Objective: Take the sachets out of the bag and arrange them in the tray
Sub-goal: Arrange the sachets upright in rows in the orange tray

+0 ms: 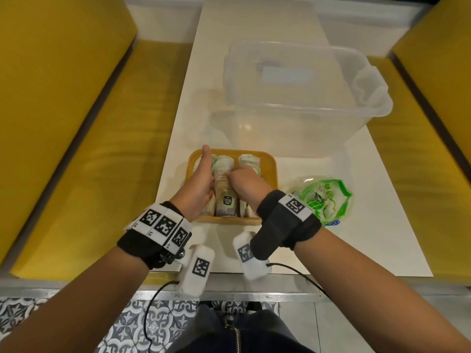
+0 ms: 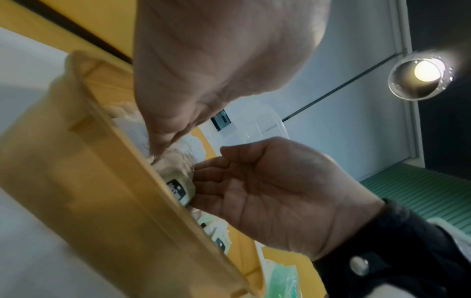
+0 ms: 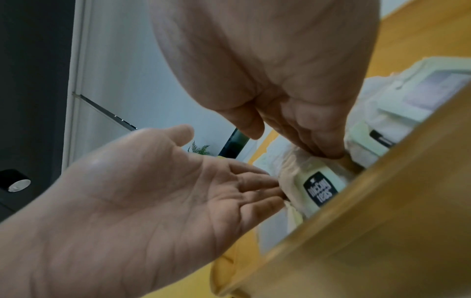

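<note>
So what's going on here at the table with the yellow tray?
A person is tidying tea sachets inside the yellow tray. The left hand, fingers straight, presses against the left side of the row, and the right hand touches it from the right with fingertips down. The green bag lies on the white table right of the tray.

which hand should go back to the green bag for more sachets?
Probably the right hand: the green bag lies just to the right of the tray, beside that wrist. The left hand is at the tray's far side, flat against the sachets, steadying them.
</note>
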Motion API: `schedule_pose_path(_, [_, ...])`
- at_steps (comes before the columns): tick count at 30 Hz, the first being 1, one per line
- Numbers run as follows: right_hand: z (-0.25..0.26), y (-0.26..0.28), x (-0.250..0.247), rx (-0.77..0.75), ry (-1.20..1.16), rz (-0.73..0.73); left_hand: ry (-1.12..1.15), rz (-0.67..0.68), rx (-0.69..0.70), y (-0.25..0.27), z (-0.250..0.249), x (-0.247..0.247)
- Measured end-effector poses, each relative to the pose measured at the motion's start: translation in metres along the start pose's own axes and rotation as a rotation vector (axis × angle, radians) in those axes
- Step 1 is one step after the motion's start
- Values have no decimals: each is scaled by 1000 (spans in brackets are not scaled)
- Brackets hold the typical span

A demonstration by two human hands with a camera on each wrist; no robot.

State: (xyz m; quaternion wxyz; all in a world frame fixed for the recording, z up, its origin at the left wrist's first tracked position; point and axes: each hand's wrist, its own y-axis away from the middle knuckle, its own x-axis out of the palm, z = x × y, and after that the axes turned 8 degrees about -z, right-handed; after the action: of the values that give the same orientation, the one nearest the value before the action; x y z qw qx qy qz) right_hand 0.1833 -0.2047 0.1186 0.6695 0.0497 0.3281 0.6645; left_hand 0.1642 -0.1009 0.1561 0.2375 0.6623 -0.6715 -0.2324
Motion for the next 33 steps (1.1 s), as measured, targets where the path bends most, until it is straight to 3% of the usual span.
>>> schedule_pose_path(12, [4,-2,-1,-32,-51,-53,-46,-18,95,-27,9,3])
schedule_pose_path(24, [8,-1,2,-46,-63,-77,-115,36,76,-46,9,7])
schedule_pose_path(28, [10,2,-7,-63,-5,-75,-164,41,158,-43,10,-3])
schedule_pose_path(30, [12,5,-14,-123,92,-89,-327,-9,316,-40,12,-11])
schedule_pose_path(33, [9,12,-28,-331,274,-98,-610,-111,530,-26,15,-24])
